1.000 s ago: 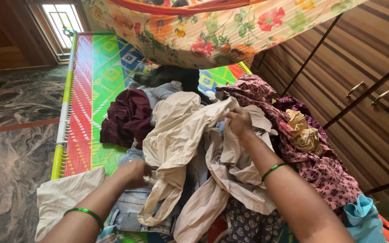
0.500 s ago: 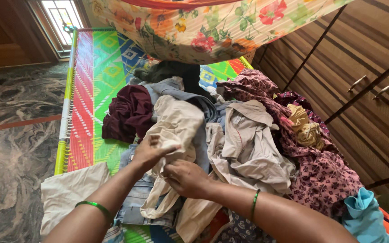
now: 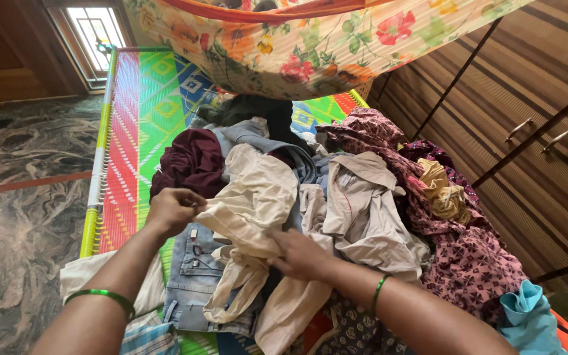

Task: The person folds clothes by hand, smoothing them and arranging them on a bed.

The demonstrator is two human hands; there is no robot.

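A pile of clothes lies on a cot with a bright woven mat [image 3: 136,125]. My left hand [image 3: 172,209] pinches one edge of a cream garment [image 3: 258,197] and pulls it to the left. My right hand [image 3: 300,253] grips the same cream garment lower down, near the middle of the pile. Both wrists wear green bangles. Under the garment lie blue denim jeans [image 3: 195,269]. A maroon cloth [image 3: 189,164] sits just beyond my left hand, and a beige shirt [image 3: 366,210] lies to the right of my right hand.
A floral cloth [image 3: 310,39] hangs over the far end of the cot. A purple printed fabric [image 3: 461,250], a yellow cloth [image 3: 442,194] and a light blue cloth [image 3: 530,319] lie at the right. Wooden cupboards with handles [image 3: 537,131] stand right; marble floor [image 3: 21,197] lies left.
My left hand has moved left and up with the cream garment's edge, stretching it out. My right hand has shifted slightly right, still on the garment. The jeans show more.
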